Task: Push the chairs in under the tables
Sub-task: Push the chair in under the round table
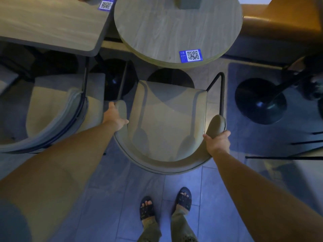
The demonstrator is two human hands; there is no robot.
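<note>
Holding the curved back of a soft beige chair [166, 123], the left hand [115, 117] and right hand [218, 142] grip each side; its seat sits just before the round table [174, 28].

Grey stone-look floor tiles [143, 182] run underfoot in dim, bluish light. An orange-brown upholstered bench seat [279, 20] sits beyond the tiles at the far right, warmly lit. Nearer than the bench, a black round pedestal base [258, 102] stands on the floor.

Head view, steeply down, close overhead.
</note>
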